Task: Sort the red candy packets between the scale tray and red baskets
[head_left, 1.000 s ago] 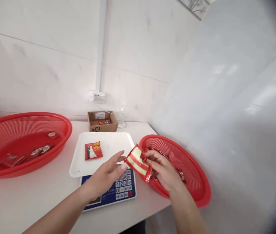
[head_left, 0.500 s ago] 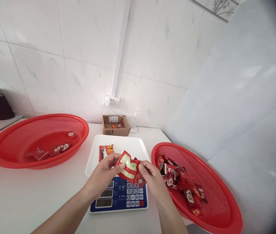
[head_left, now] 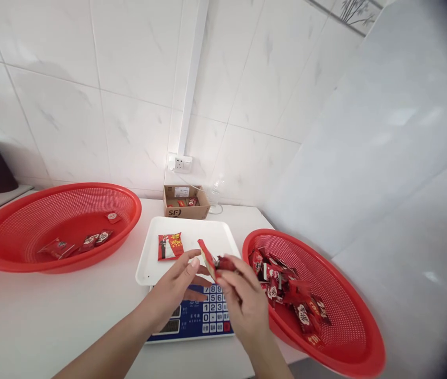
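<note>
My right hand (head_left: 247,297) grips a red candy packet (head_left: 206,258), turned nearly edge-on, together with a darker red wrapped piece (head_left: 226,263) partly hidden by the fingers. Just left of it, my left hand (head_left: 174,287) is open, its fingers apart and close to the packet's edge. Both hands are above a digital scale with a white pan (head_left: 197,230) and a blue keypad panel (head_left: 194,321). On the pan's left side lies a flat red packet (head_left: 170,246) with a printed couple and yellow lettering.
To the right, a red mesh basket (head_left: 349,279) holds many small red packets (head_left: 286,287). Another red basket (head_left: 69,192) at left contains several packets. A small cardboard box (head_left: 189,211) with red pieces stands behind the scale, below a wall socket (head_left: 179,163).
My left hand has let go of the packet and its fingers have spread. My right hand has turned the packet from facing me to nearly edge-on.
</note>
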{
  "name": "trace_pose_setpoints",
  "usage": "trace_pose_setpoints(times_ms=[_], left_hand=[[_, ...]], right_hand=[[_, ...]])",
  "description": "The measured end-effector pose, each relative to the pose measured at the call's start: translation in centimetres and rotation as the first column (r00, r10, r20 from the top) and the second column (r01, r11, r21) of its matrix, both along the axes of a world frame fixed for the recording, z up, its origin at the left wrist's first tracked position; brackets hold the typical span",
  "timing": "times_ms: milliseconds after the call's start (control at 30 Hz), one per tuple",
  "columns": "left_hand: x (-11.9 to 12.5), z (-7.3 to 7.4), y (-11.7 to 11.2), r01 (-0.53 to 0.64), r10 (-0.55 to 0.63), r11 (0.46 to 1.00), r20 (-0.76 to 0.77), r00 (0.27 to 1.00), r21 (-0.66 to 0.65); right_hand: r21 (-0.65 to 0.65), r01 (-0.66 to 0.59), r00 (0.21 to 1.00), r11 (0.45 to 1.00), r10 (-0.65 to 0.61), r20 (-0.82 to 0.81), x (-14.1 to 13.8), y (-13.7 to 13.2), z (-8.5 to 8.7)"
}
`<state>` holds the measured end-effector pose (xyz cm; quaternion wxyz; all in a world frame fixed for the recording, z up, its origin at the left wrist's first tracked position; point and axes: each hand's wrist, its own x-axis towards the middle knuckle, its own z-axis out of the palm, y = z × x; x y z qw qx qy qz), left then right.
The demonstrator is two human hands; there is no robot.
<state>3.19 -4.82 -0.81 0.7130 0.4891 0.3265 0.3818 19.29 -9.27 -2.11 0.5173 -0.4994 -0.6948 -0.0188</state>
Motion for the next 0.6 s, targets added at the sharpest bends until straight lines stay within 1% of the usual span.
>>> trace_pose_setpoints(times_ms=[33,67,133,167,200,267,333,367,400,467,500,533,600], left_hand=[[0.1,0.1,-0.2,0.046,-0.045,0.999,0.046,0.998,-0.026],[0.2,0.2,-0.2,0.066,-0.063,0.997,0.084,0.994,-0.037],[0.2,0.1,-0.1,0.039,-0.033,0.998,0.125,0.992,-0.045],[0.2,0.0,0.0,0.007,0.001,0.998,0.126,0.992,-0.056],[0.1,-0.2,0.2,-0.031,0.04,0.997,0.12,0.992,-0.071],[-0.2,-0.5,0.6,-0.105,0.115,0.989,0.097,0.989,-0.101],[-0.5,-0.7,0.8,-0.14,0.15,0.983,0.076,0.986,-0.119],[-0.6,-0.7,0.8,-0.139,0.149,0.983,0.076,0.986,-0.122],[-0.6,-0.7,0.7,-0.128,0.138,0.984,0.079,0.987,-0.121],[-0.6,-0.7,0.3,-0.07,0.077,0.993,0.071,0.995,-0.1],[-0.5,-0.7,0.0,-0.03,0.035,0.997,0.054,0.998,-0.078],[-0.4,-0.8,-0.3,0.009,-0.008,0.999,0.034,0.999,-0.049],[-0.2,-1.1,-0.7,0.079,-0.079,0.997,-0.023,0.997,0.005]], right_hand=[[0.001,-0.07,0.996,0.998,0.07,0.055,-0.4,-0.2,-0.1],[0.001,-0.128,0.988,0.992,0.128,0.091,-0.8,-0.3,-0.3],[0.0,-0.188,0.978,0.982,0.187,0.095,-1.3,-0.5,-0.6],[0.001,-0.183,0.981,0.983,0.183,0.062,-1.4,-0.6,-0.6],[0.002,-0.151,0.988,0.988,0.151,0.006,-1.3,-0.6,-0.7],[-0.01,-0.027,0.989,1.0,0.026,-0.143,-0.7,-0.4,-0.6],[-0.079,0.093,0.956,0.993,-0.111,-0.272,0.2,-0.2,-0.6],[-0.142,0.112,0.937,0.983,-0.153,-0.316,0.6,0.0,-0.5],[-0.217,0.093,0.923,0.972,-0.166,-0.347,0.9,0.1,-0.5],[-0.357,-0.04,0.909,0.933,-0.114,-0.4,1.2,0.2,-0.4],[-0.404,-0.114,0.903,0.908,-0.075,-0.423,1.2,0.3,-0.4],[-0.429,-0.166,0.898,0.888,-0.044,-0.437,1.1,0.3,-0.4],[-0.446,-0.189,0.898,0.875,-0.029,-0.438,1.0,0.5,-0.4]])
